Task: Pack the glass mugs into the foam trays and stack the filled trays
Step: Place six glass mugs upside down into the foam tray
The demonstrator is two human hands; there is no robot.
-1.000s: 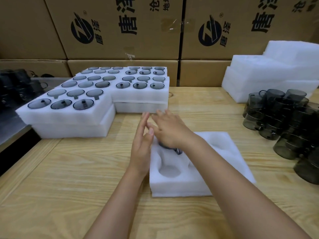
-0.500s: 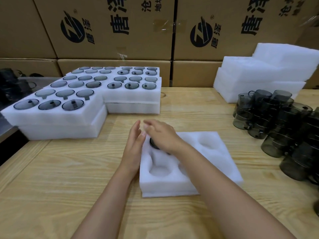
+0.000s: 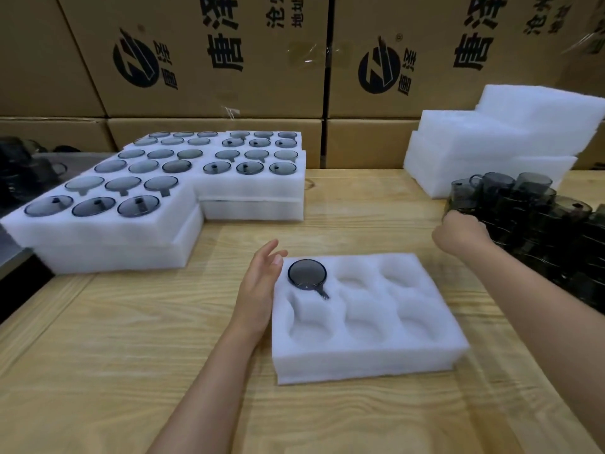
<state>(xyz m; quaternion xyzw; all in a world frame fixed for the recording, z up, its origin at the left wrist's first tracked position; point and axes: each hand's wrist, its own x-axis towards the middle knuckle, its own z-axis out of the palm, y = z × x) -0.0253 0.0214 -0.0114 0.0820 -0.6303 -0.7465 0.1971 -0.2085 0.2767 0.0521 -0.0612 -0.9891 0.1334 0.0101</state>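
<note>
At ten o'clock on the wooden table sat the filled trays, two layers high, thirty mugs showing on top. The left hand lay spread, fingers straight, against the nine o'clock edge of the six-pocket foam tray. One glass mug filled its eleven o'clock pocket; five stayed bare. At two o'clock the right hand curled at the loose mugs; its grip could not be told. Empty foam was stacked behind.

Colours: foam tray white; mug in it smoky grey, see-through; loose mugs same dark grey tint; filled trays white; table pale wood, wavy grain; boxes brown cardboard, black logo and lettering.
</note>
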